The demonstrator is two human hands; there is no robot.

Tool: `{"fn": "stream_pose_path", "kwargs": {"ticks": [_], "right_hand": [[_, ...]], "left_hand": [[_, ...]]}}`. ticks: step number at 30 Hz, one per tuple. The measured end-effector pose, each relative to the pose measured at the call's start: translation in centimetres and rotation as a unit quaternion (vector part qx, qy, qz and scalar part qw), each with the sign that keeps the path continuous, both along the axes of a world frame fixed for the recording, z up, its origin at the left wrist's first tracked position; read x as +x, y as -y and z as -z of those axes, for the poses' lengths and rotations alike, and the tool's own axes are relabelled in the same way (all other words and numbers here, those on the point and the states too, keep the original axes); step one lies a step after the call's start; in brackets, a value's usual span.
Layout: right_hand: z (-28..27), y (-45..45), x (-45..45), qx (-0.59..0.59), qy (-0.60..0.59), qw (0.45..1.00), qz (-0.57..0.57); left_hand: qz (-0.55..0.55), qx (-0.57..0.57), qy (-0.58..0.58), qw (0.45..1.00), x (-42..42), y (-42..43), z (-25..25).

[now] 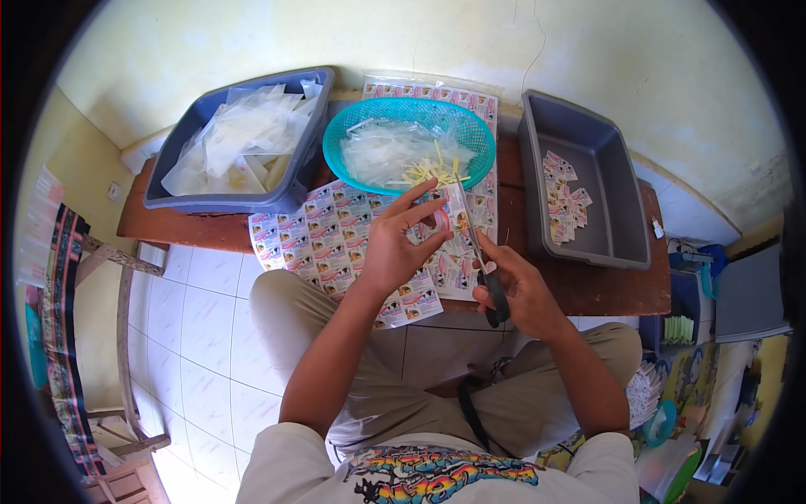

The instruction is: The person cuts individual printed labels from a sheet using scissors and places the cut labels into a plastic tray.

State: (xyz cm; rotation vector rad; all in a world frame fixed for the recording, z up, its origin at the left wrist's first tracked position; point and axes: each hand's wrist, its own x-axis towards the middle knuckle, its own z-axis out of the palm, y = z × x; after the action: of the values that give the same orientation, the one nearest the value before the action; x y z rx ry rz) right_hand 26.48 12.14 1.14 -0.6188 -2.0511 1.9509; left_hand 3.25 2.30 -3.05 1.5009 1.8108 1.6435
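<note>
my left hand (393, 249) pinches a small printed strip (457, 210) between thumb and fingers, the other fingers raised, perhaps to keep them clear of the blades. my right hand (531, 296) is closed around the black handles of the scissors (496, 301), blades pointing up at the strip, which seems to suit a cut along its edge; how far they are parted i cannot tell. the strip is just in front of the green basket (332, 151), so the yellow slivers (430, 173) probably drop in there, over clear plastic pieces (378, 149). printed sheets (315, 244) lie on the bench (138, 197) near my knees, likely for easy reach. small printed pieces (561, 202) are in the grey tub (606, 172) on my right; the tub (290, 191) on my left holds clear plastic (243, 126).
</note>
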Motion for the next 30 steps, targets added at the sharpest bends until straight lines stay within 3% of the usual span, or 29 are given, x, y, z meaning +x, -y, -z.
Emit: {"fn": "stream_pose_path", "kwargs": {"ticks": [30], "right_hand": [[0.3, 0.51, -0.2, 0.003, 0.001, 1.0, 0.004]], "left_hand": [[-0.003, 0.01, 0.002, 1.0, 0.06, -0.04, 0.2]]}}
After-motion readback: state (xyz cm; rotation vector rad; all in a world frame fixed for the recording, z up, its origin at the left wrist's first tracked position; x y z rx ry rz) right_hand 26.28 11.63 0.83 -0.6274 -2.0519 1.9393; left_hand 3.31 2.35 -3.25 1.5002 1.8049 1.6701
